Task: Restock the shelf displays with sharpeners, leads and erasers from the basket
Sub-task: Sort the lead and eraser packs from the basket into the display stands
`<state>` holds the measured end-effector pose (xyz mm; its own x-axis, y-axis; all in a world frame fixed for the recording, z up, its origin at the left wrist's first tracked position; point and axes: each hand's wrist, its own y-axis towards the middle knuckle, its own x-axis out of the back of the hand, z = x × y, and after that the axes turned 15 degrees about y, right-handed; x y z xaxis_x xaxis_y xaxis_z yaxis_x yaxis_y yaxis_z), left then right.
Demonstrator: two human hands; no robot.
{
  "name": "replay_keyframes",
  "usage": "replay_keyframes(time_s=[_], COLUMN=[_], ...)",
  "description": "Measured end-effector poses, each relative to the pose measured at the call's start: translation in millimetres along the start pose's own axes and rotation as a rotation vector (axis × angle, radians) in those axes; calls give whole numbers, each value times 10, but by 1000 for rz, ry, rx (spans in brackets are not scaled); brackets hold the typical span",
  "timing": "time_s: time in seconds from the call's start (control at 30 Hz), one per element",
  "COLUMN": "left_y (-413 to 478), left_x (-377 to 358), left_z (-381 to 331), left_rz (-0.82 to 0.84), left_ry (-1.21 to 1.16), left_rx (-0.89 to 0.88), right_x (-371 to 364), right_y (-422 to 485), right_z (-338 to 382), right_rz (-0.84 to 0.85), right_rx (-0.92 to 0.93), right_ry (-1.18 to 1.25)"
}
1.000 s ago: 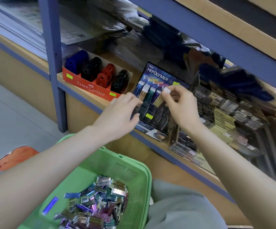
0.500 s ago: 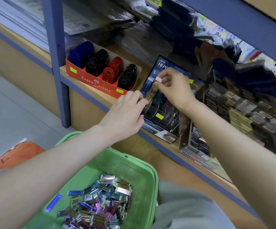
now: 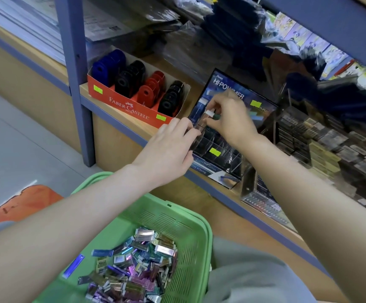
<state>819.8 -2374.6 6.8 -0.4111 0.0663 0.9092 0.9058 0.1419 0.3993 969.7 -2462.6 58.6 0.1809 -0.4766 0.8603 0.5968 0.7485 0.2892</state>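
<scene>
Head view, downward over both forearms onto a low shelf [image 3: 134,126].

Pinches a small white-capped lead case [image 3: 209,112] between thumb and fingertips of the right hand [image 3: 232,122]; grip closed tight on it, with a dark green piece just beside the cap, too blurred to name. Holds the case roughly upright at the back-left compartments of the Hi-Polymer display [image 3: 219,152]; touching the clear dividers or just above them, cannot tell which.

Clasps the left side of that same display with the left hand [image 3: 169,150]: fingers curled over the upper edge, thumb underneath, grip closed round the clear plastic.

Shows, left of the display on the same shelf, a red Faber-Castell box [image 3: 125,107] with four rows of sharpeners [image 3: 149,88]: blue, black, red, black. Shows, just right of the display, a clear stand [image 3: 320,147] packed with small flat packs, detail blurred. Shows a blue post [image 3: 77,84] rising at the box's left end.

Places a green basket [image 3: 201,226] below the shelf edge, beside a lap in grey cloth [image 3: 254,278], left forearm crossing above its far-left corner. Holds in its near half a heap of small shiny packets [image 3: 134,264], one blue packet [image 3: 73,268] lying apart at the left.

Shows an orange patch [image 3: 24,204] on the floor at far left.
</scene>
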Motion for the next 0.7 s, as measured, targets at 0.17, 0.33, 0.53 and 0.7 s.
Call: replay_keyframes(time_s=[0.17, 0.33, 0.53, 0.7], left_y=[6, -150, -807, -1542], left_x=[0, 98, 133, -76], left_z=[0, 79, 303, 547], left_rz=[23, 2, -42, 146], left_ry=[45, 153, 186, 210], left_rx=[-28, -84, 43, 211], right_x=[-36, 5, -22, -541], right_y=[-55, -276, -828, -1314], right_z=[16, 123, 202, 280], right_rz=[-6, -62, -94, 118], right_rx=[6, 78, 344, 396], right_ry=[-27, -135, -210, -90])
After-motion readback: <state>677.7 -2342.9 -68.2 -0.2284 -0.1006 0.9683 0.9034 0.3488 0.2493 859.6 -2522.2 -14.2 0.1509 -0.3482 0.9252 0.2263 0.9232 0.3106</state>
